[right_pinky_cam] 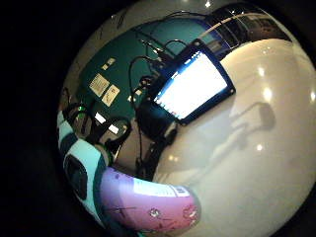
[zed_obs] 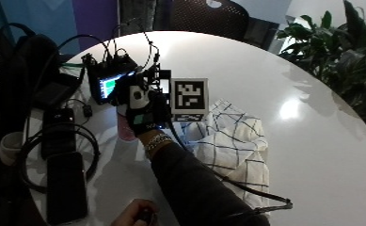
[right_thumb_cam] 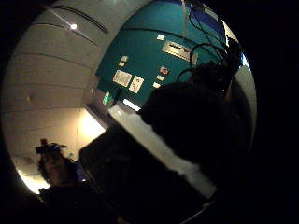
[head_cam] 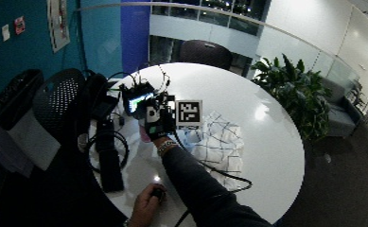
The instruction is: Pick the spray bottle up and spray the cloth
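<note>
In the outside view my gloved right hand [zed_obs: 140,110] is raised over the left part of the round white table [zed_obs: 307,155]. Its fingers curl around a pink spray bottle [zed_obs: 125,128], of which only a strip shows below the glove. The little finger side palm view shows the bottle's pink and teal body [right_pinky_cam: 148,205] close against the palm. A white cloth with a dark grid pattern [zed_obs: 235,143] lies crumpled on the table just right of the hand. In the thumb side palm view a dark shape with a pale edge [right_thumb_cam: 154,140] sits close to the palm.
A small lit monitor [zed_obs: 107,84] with cables stands just beyond the hand. A dark phone [zed_obs: 65,186], coiled cables [zed_obs: 51,141] and a cup [zed_obs: 10,147] lie along the left edge. The person's bare left hand [zed_obs: 139,216] rests at the near edge. A plant [zed_obs: 348,52] stands to the right.
</note>
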`<act>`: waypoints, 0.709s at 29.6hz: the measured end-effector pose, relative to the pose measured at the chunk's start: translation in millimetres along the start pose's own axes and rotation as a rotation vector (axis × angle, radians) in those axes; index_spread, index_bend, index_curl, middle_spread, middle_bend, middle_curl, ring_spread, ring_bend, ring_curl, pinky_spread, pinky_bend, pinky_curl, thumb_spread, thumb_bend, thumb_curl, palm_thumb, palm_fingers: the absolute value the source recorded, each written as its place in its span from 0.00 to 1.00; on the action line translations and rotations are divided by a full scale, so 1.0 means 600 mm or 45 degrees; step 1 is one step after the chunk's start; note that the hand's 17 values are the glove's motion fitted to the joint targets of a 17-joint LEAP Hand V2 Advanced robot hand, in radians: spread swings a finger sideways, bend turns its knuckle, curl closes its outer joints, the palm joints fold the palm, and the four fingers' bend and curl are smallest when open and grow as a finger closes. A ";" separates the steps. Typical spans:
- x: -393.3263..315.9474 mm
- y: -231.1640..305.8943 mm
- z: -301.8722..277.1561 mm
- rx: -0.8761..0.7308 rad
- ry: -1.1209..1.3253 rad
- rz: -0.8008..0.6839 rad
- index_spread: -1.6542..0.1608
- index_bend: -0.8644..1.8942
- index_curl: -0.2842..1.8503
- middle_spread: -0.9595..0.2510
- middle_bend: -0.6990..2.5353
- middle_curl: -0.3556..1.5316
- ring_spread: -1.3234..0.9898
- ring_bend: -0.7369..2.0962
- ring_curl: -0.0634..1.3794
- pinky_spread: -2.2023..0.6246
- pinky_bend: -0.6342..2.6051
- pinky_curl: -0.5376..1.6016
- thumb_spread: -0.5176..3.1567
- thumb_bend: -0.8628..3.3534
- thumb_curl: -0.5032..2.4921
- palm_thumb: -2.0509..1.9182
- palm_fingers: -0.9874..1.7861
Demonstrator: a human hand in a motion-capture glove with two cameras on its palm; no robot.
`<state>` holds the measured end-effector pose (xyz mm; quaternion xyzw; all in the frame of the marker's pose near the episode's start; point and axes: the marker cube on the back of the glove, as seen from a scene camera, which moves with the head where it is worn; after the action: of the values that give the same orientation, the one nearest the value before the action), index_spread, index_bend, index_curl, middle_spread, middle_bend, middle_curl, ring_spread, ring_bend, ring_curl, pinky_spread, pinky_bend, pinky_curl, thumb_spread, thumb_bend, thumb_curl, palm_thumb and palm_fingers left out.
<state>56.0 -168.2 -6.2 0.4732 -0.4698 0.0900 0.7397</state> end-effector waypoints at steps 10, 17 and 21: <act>0.037 0.025 -0.002 -0.057 -0.001 0.081 0.77 0.45 0.41 0.63 0.47 0.48 0.49 0.52 0.35 0.67 0.33 0.43 0.48 0.20 0.22 0.55 0.87; 0.091 0.076 -0.030 -0.088 -0.009 0.239 0.77 0.44 0.40 0.64 0.45 0.47 0.50 0.51 0.34 0.68 0.33 0.43 0.47 0.20 0.23 0.55 0.85; 0.093 0.069 -0.064 -0.057 0.120 0.270 0.77 0.42 0.40 0.66 0.43 0.46 0.52 0.50 0.34 0.70 0.33 0.43 0.45 0.20 0.23 0.54 0.81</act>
<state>85.9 -133.4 58.6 0.3997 -0.4839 0.1794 0.7576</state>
